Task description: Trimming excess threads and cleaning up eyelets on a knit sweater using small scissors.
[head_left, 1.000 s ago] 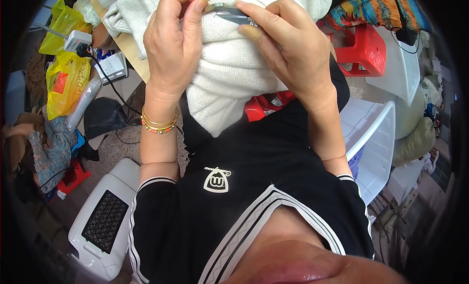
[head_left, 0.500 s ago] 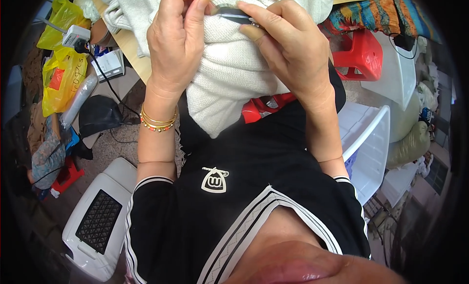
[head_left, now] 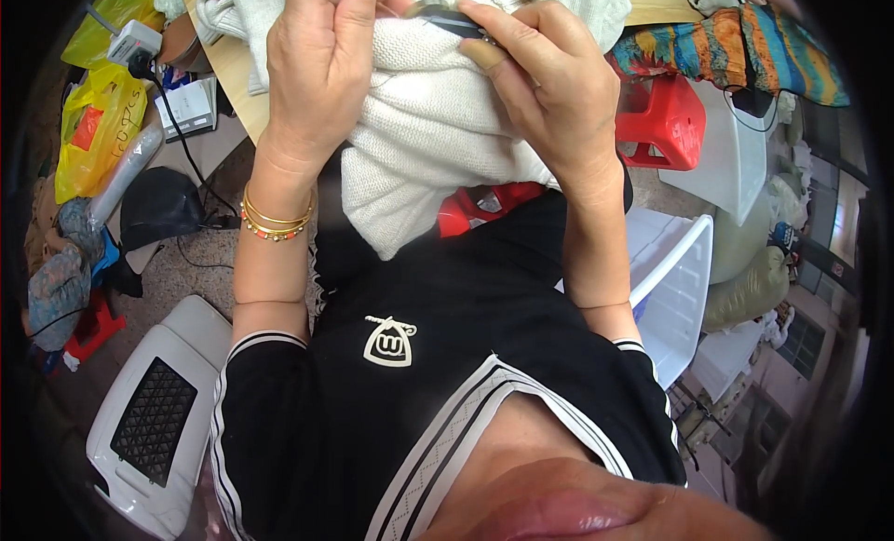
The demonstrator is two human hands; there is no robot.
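A pale cream knitted garment (head_left: 419, 141) hangs in folds over the table edge and down toward my lap. My right hand (head_left: 554, 85) is closed on a small dark tool (head_left: 452, 21) with a shiny strip, pinched between thumb and fingers against the top of the knit. Left of it, my left hand (head_left: 321, 66) is raised with thumb and fingers drawn together next to the tool's end. The picture's upper edge cuts off those fingertips, and what they pinch cannot be made out.
The light wooden table (head_left: 237, 85) carries more pale knitwear. On my right stand a red stool (head_left: 666, 122), patterned cloth (head_left: 717, 52) and a white plastic bin (head_left: 684, 294). Yellow bags (head_left: 102, 136), a power strip (head_left: 135, 43) with a black cable, and a white-grey appliance (head_left: 154, 420) are on my left.
My left hand has moved up and left, its fingertips parting from the tool's end. My right hand keeps its hold on the tool. The whole view has shifted slightly.
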